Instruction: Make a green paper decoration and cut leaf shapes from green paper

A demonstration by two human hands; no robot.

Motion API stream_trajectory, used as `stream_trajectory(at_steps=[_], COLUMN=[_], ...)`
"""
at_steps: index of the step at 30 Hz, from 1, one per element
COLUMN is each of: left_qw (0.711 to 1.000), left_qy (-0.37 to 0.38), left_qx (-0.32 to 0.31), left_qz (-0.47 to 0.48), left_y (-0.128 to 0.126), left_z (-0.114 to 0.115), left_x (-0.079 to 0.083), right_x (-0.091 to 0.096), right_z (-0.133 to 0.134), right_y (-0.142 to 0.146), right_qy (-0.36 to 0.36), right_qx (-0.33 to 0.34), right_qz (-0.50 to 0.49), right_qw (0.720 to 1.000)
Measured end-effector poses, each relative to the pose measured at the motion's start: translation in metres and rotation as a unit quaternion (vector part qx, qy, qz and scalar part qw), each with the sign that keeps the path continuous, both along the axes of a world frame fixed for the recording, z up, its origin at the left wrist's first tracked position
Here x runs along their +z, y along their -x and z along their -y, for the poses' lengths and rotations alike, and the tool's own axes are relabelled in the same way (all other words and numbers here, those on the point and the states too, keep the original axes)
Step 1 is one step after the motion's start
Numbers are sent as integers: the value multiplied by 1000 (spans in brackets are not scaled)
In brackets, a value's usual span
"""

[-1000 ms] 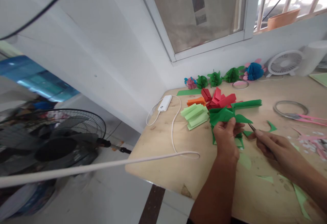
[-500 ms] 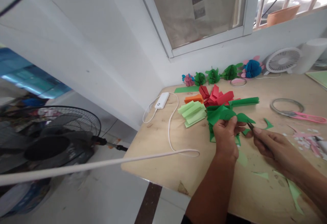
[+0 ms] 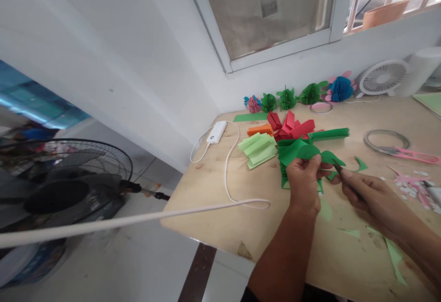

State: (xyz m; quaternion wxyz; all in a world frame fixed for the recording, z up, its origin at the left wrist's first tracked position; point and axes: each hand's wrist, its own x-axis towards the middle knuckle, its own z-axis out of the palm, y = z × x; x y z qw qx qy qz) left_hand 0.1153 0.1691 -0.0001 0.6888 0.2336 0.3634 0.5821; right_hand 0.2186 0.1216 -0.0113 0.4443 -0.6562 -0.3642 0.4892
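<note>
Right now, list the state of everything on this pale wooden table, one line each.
Green folded paper, pinched in left hand.
Small dark-bladed scissors, gripped in right hand, tips at the paper.
Pink-handled scissors, lying on the table.
White power bank, lying with cable attached.

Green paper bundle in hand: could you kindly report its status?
Left hand grips green paper bundle; right hand holds small dark-tipped tool beside it. Paper scraps nearby.

Matt green paper (image 3: 292,151); smooth pale plywood tabletop (image 3: 220,210); glossy white plastic power bank (image 3: 217,132).
</note>
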Motion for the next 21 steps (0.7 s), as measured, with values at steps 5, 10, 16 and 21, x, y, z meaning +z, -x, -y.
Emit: stream_trajectory(at_steps=[5, 10, 16, 21], left_qw=[1000, 1000, 1000, 1000], left_qy=[-12, -17, -22, -19], left_qx=[-9, -21, -22, -23], left_qz=[10, 2, -5, -6], left_y=[2, 4, 5, 6], left_z=[1, -1, -1, -2], left_x=[-2, -3, -3, -3], right_x=[0, 0, 0, -2], right_z=[0, 1, 1, 2], right_y=[0, 0, 0, -1], right_qy=[11, 23, 28, 33], right_qx=[-5, -9, -3, -4], right_qz=[16, 25, 17, 9], right_qw=[1000, 999, 999, 999])
